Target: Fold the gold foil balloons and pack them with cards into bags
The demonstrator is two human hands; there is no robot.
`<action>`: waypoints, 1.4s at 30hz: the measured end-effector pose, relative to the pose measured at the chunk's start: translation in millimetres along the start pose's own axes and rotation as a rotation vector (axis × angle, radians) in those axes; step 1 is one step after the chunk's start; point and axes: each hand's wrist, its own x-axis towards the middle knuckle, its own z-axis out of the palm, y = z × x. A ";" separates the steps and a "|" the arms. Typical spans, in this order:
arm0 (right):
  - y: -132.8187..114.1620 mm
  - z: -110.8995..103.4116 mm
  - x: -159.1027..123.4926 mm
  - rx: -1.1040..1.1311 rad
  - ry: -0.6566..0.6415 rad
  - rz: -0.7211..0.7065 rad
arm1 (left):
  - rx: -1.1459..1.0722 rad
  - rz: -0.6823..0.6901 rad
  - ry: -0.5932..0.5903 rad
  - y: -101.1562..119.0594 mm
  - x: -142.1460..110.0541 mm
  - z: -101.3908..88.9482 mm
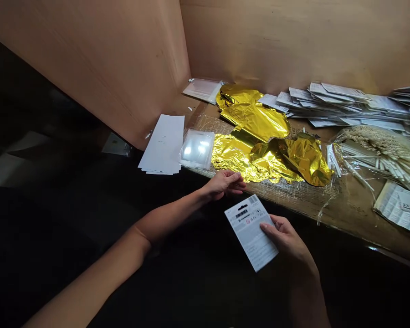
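The right hand (284, 238) is gripping a white printed card (251, 232) by its long edge, with the thumb lying across the face and the fingers behind it. The card is being held in the air just off the bench edge, tilted, with its barcode toward the top. The left hand (224, 184) is open and empty, its fingers loosely curled, and it is hovering beside the card at the front edge of the bench (304, 200). Its fingertips are sitting close to a heap of gold foil balloons (256, 150), though I cannot tell whether they are touching.

The balloons are lying crumpled across the middle of the bench. To their left, a clear plastic packet (197, 148) is resting against a stack of white paper sheets (162, 144). Another clear packet (203, 90) is lying back in the corner, where two wooden panels (89, 59) are meeting. Behind the balloons, a long spread of printed cards (341, 105) is fanning out along the back. On the right, a bundle of white sticks (372, 159) is spilling from a plastic bag, and a printed leaflet (399, 207) is lying near the front edge.
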 end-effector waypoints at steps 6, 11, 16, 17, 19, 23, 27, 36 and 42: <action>4.2 11.8 10.5 -0.004 -0.033 0.005 | 0.003 0.027 -0.018 -4.1 -2.2 -0.9; 4.0 9.3 15.6 -0.052 0.209 -0.076 | -0.062 -0.182 -0.224 5.4 -8.2 -13.7; 3.4 24.8 11.1 -0.285 0.394 -0.184 | -0.122 -0.224 -0.208 7.9 -15.1 -9.6; 4.2 28.3 12.0 -0.317 0.426 -0.215 | -0.122 -0.194 -0.194 5.2 -16.7 -6.1; 6.2 33.4 16.3 -0.348 0.490 -0.268 | -0.097 -0.103 -0.159 -2.7 -18.9 2.0; 11.8 38.7 30.4 -0.183 0.537 -0.347 | -0.059 0.127 -0.028 -17.8 -16.3 17.9; 27.1 46.4 40.6 0.189 0.547 -0.486 | -0.169 0.281 0.102 -18.8 -11.7 27.8; 55.7 68.3 39.6 0.209 0.624 -0.358 | -0.239 0.149 0.102 -9.8 0.7 34.1; 50.6 70.3 48.6 0.246 0.761 -0.427 | -0.181 0.190 -0.057 -40.1 -1.0 56.6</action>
